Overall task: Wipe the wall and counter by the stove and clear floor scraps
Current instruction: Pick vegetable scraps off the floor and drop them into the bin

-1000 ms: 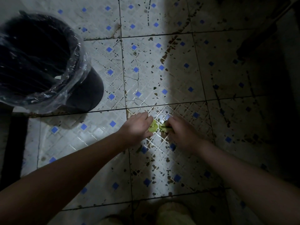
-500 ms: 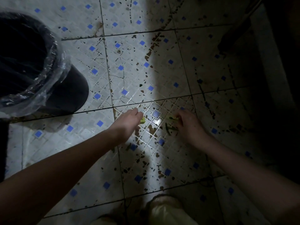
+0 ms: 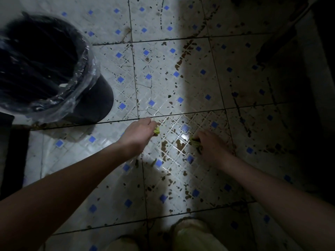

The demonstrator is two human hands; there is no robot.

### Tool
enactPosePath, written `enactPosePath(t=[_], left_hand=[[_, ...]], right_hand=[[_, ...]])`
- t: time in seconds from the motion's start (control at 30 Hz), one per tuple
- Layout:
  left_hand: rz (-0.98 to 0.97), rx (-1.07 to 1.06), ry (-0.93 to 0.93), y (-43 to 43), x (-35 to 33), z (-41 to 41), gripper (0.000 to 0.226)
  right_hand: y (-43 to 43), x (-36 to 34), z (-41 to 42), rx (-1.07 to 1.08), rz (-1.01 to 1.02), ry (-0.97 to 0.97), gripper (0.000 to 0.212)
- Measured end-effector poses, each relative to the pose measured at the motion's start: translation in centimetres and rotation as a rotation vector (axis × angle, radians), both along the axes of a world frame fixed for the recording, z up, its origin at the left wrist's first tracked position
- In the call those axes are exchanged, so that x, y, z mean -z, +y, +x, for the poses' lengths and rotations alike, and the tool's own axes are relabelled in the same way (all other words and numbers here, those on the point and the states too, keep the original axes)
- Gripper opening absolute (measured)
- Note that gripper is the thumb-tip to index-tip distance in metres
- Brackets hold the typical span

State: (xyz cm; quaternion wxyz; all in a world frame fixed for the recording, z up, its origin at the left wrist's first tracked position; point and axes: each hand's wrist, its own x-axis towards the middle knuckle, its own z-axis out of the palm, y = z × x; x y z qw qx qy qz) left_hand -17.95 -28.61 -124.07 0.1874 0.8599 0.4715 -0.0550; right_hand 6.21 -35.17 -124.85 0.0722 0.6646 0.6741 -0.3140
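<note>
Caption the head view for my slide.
Left hand holds a green scrap; right hand picks at scraps on the tiled floor beside a lined bin.

No text, label, brand, number or sign can be read anywhere here

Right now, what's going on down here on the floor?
A person is picking vegetable scraps off a stained tile floor with bare hands. The left hand is closed on a yellow-green scrap. The right hand is pinching darker green scraps against the tile. A bag-lined bin stands open to the left, and nothing has been dropped toward it yet.
</note>
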Motion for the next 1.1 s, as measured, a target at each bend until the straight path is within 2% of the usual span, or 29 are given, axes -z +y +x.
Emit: enactPosePath(t=[0.2,0.33,0.47,0.67,0.73,0.87,1.1], left_hand=[[0.017,-0.016,0.021,-0.1,-1.0,-0.6,0.016],[0.019,-0.008,0.03,0.4,-2.1,-0.9,0.02],[0.064,-0.025,0.011,0.9,-3.3,-1.3,0.02],[0.118,-0.053,-0.07,2.3,-6.9,-1.2,0.026],[0.174,-0.055,-0.07,2.8,-8.5,-1.3,0.028],[0.281,-0.055,-0.064,4.2,-11.2,-1.9,0.017],[0.556,-0.099,-0.081,6.1,-16.1,-3.9,0.02]], right_hand=[[0.3,-0.5,0.0,-0.067,-0.001,-0.084,0.027],[2.1,-1.9,-0.6,-0.047,-0.021,-0.171,0.041],[3.5,-3.8,-1.4,0.058,0.031,-0.071,0.029],[5.9,-6.7,-3.0,0.052,0.219,0.002,0.027],[7.0,-7.9,-3.5,0.022,0.286,0.003,0.032],[9.0,-10.8,-4.5,0.004,0.362,-0.011,0.033],[11.9,-15.4,-6.3,-0.053,0.465,-0.006,0.03]])
